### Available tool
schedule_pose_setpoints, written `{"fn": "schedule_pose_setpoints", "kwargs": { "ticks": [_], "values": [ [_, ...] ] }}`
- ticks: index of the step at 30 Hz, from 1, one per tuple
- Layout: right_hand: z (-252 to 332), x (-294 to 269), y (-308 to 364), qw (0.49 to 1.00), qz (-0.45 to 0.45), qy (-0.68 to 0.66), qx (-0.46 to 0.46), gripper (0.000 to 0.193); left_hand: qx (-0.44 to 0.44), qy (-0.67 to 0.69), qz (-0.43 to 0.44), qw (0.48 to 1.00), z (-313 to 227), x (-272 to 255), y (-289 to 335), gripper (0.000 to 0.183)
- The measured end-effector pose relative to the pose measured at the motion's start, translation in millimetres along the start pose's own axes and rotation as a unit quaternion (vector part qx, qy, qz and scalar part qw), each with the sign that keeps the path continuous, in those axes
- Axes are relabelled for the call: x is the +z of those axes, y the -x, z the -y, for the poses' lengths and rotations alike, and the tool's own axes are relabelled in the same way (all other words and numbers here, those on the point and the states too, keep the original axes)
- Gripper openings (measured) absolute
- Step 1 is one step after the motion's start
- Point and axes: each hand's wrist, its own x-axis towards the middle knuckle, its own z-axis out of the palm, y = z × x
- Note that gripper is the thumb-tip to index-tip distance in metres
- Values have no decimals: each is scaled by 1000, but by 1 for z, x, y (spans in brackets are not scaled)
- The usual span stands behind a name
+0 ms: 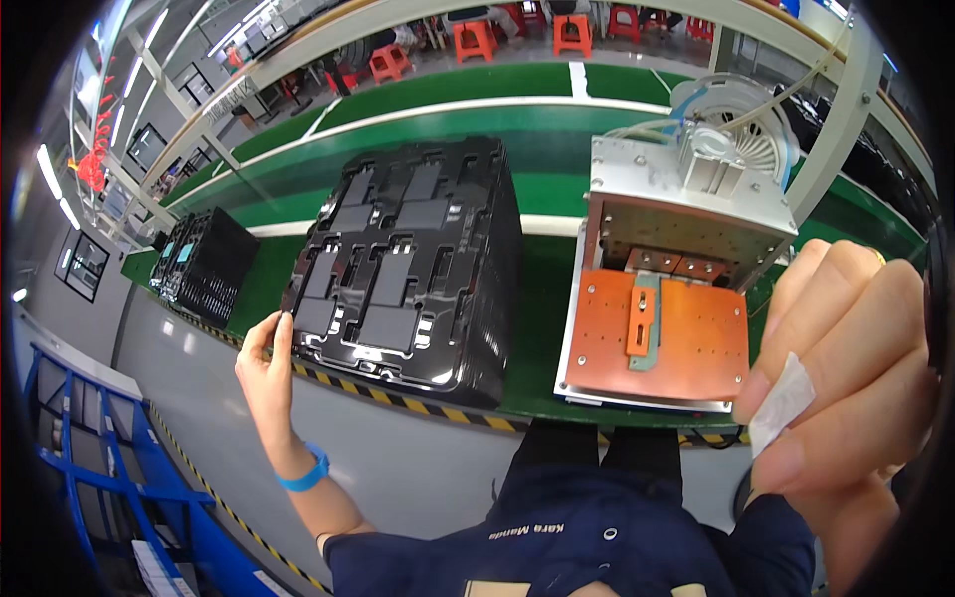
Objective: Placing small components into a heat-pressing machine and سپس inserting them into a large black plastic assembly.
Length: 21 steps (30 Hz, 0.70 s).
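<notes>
Glossy plastic trays (453,269), smooth metal machine housing (637,167), matt papery scrap (783,406)

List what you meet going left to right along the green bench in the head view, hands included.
Smaller stack of black trays, left hand at the larger stack's edge, larger stack of black trays, metal fixture with an orange plate, right hand pinching a small white piece.

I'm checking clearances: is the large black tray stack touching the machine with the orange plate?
Apart. The head view plainly shows a strip of green surface between the tray stack and the machine.
</notes>
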Motion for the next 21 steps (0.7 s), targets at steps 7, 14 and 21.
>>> {"fn": "schedule_pose_setpoints", "kwargs": {
  "ticks": [7, 14, 21],
  "values": [
    [-28, 11, -31, 996, -29, 15, -87, 38, -157, 107, 139, 972, 37, -41, -8, 29],
    [-13, 33, -49, 993, -69, -80, -61, 47, -145, 93, 172, 970, 14, -32, -14, 39],
    [-6, 33, -40, 997, -75, 24, 24, 44, -154, 87, 179, 968, 5, -40, -14, 41]
  ]
}}
